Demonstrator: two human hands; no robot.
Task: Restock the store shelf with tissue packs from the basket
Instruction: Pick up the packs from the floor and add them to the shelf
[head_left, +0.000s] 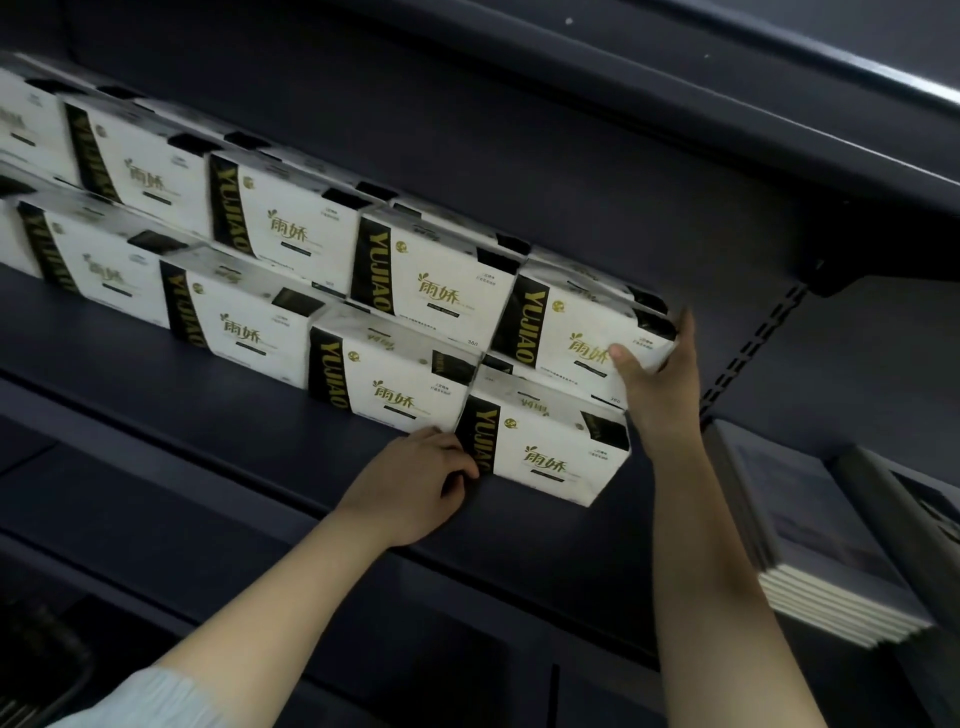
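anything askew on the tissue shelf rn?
Little amiss. The rightmost bottom tissue pack sits forward of its row, left hand at its corner. The right hand grips the top-right pack, not yet squared. Other packs look aligned.

Tissue packs in two tiers on shelf, books rightward.

Tissue packs: "YUJIAO" in gold on black band, gold "雨娇" on white front; "360" at corner.

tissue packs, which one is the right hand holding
The upper-row pack at the far right end: the right hand grips its right end, thumb on its front. The left hand touches the pack below.
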